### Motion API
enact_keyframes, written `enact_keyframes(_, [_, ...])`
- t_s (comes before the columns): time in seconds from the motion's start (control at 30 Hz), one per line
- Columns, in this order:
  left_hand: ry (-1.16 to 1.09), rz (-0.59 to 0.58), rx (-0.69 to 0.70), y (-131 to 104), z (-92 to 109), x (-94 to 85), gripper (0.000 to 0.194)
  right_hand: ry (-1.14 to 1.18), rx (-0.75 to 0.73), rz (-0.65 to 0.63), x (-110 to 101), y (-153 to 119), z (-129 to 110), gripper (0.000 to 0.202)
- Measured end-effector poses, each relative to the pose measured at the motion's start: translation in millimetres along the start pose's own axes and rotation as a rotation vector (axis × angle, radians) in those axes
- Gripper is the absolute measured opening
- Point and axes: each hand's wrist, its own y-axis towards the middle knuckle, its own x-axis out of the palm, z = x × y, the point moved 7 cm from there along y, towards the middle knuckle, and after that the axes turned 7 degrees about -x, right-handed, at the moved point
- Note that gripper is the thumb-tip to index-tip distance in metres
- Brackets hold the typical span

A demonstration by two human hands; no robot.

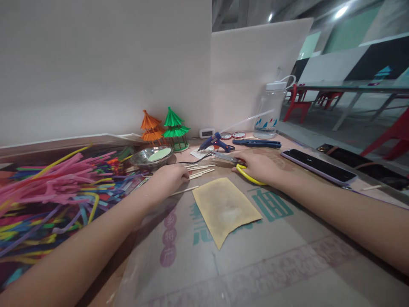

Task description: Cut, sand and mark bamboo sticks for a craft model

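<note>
My left hand is closed at the left ends of several thin wooden sticks, its fingertips curled down and partly hidden. One more stick pokes out from beneath that hand. On the right, my right hand is closed on the yellow handle of a pair of scissors, whose blades point left along the table. Between and in front of both hands lies a piece of yellow-brown paper with a ragged lower edge.
Pipe cleaners crowd the left side. Behind stand a metal bowl, orange and green pagoda models, a blue glue gun, a blue cutter and a water bottle. A phone lies right.
</note>
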Motion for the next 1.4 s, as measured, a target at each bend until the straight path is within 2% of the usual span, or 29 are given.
enact_keyframes(0.3, [-0.038,-0.025,-0.028,-1,-8,5.0,0.024,-0.015,0.014,-0.013,1,0,1,0.059])
enact_keyframes(0.5, [-0.035,-0.029,-0.023,-5,-7,-0.3,0.018,-0.022,0.004,-0.007,2,0,1,0.057])
enact_keyframes(0.6, [-0.034,0.024,-0.062,-6,-7,-9.3,0.015,-0.039,0.022,-0.005,4,-1,3,0.057])
enact_keyframes(0.7, [-0.072,0.112,-0.098,-8,-5,-25.7,0.017,-0.016,0.009,0.017,1,0,3,0.054])
enact_keyframes(0.8, [-0.141,0.214,-0.129,-19,-1,-45.2,0.031,0.109,0.019,0.108,-13,-1,3,0.046])
enact_keyframes(0.9, [-0.200,0.303,-0.131,-39,8,-58.6,0.037,0.375,0.042,0.253,-35,-10,1,0.043])
enact_keyframes(1.0, [-0.239,0.323,-0.080,-62,22,-57.9,0.037,0.739,-0.010,0.278,-50,-24,-19,0.044])
enact_keyframes(1.1, [-0.260,0.332,-0.034,-79,36,-52.3,0.036,1.013,-0.161,0.231,-68,-36,-61,0.040])
enact_keyframes(1.23, [-0.279,0.370,-0.003,-86,45,-58.3,0.035,1.082,-0.262,0.216,-94,-34,-109,0.031])
enact_keyframes(1.4, [-0.317,0.459,0.069,-74,63,-90.6,0.029,1.188,-0.339,0.292,-113,-18,-132,0.035])
